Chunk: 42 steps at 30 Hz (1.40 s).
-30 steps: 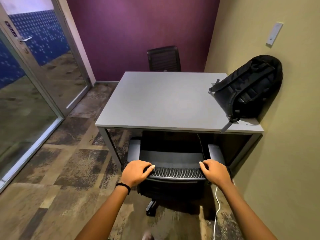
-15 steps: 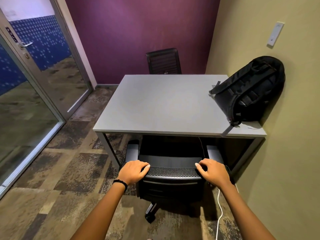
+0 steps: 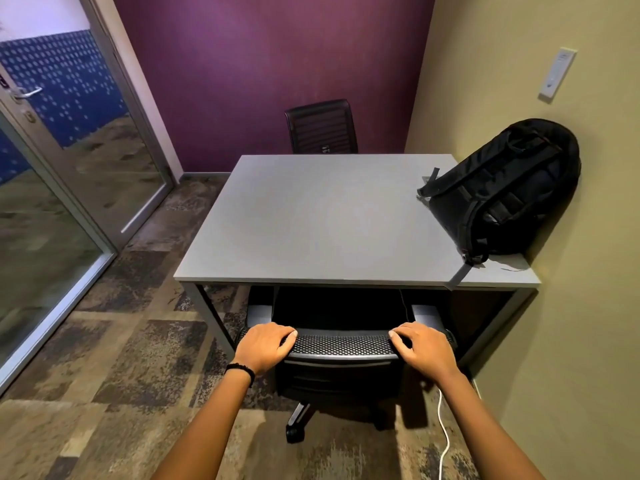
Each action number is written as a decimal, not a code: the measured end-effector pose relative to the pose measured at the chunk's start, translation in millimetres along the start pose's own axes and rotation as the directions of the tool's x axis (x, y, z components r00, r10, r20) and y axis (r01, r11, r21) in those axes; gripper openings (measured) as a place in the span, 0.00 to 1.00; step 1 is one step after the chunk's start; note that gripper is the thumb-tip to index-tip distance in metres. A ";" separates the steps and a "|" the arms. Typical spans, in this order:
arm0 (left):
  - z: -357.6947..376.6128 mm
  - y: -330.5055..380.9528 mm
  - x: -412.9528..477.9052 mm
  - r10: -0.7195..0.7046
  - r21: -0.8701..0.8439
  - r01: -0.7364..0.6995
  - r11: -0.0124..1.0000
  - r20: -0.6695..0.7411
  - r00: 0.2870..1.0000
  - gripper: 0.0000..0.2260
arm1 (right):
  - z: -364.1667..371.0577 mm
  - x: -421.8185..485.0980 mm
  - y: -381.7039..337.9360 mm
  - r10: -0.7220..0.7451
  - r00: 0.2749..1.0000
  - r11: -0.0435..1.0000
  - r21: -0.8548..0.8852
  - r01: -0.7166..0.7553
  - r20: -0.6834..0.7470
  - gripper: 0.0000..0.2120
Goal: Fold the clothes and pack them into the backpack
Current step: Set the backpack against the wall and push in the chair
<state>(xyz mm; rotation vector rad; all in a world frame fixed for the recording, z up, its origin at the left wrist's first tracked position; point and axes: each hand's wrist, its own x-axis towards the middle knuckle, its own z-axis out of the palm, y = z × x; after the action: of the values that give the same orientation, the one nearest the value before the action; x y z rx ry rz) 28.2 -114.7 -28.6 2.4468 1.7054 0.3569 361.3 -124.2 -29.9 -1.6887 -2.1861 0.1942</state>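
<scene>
Head view: desk [image 3: 322, 220] hides chair [image 3: 341, 344] seat; hands [image 3: 265, 346] grip backrest.

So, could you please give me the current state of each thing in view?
Backpack: upright on the desk, leaning on the wall; whether zipped, unclear.
Desk: bare apart from the backpack.
Near office chair: tucked under the desk.
Left hand: grip on chair back.
Right hand: grip on chair back.
Glass door: closed.
</scene>
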 end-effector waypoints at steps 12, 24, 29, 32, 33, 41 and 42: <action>-0.8 -44.3 63.4 0.049 -0.052 -0.048 0.998 0.011 0.999 0.28 | 24.8 59.6 -7.7 0.153 0.980 0.988 -0.017 -0.156 -0.125 0.27; -4.7 -75.5 112.9 0.045 -0.054 -0.045 0.998 -0.003 0.999 0.29 | 36.3 112.3 -9.3 0.261 0.956 0.963 -0.040 -0.268 -0.134 0.23; -8.3 -84.8 131.1 0.023 -0.025 -0.022 0.999 0.045 0.999 0.19 | 41.5 135.5 -5.1 0.277 0.951 0.949 -0.116 -0.293 -0.137 0.26; -7.1 -92.3 142.7 0.015 -0.057 -0.013 0.998 0.034 0.999 0.27 | 42.6 148.4 -4.0 0.287 0.946 0.946 -0.112 -0.305 -0.150 0.28; -5.9 -95.2 146.6 0.016 -0.073 -0.015 0.997 0.025 1.000 0.31 | 42.4 152.0 -4.1 0.294 0.942 0.945 -0.098 -0.312 -0.163 0.28; -1.6 -99.0 156.2 0.015 -0.073 -0.013 0.997 0.018 1.000 0.34 | 42.1 158.2 -1.8 0.300 0.931 0.945 -0.067 -0.319 -0.210 0.30; -2.1 -98.9 155.8 0.018 -0.072 -0.017 0.997 0.016 1.000 0.34 | 41.7 158.3 -2.2 0.303 0.931 0.945 -0.065 -0.321 -0.202 0.30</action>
<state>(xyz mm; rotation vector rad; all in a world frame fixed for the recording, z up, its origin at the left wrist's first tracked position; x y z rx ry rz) -10.4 65.7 -33.0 2.4083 1.6358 0.3925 310.2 31.2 -35.2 -2.0157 -1.8073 0.0076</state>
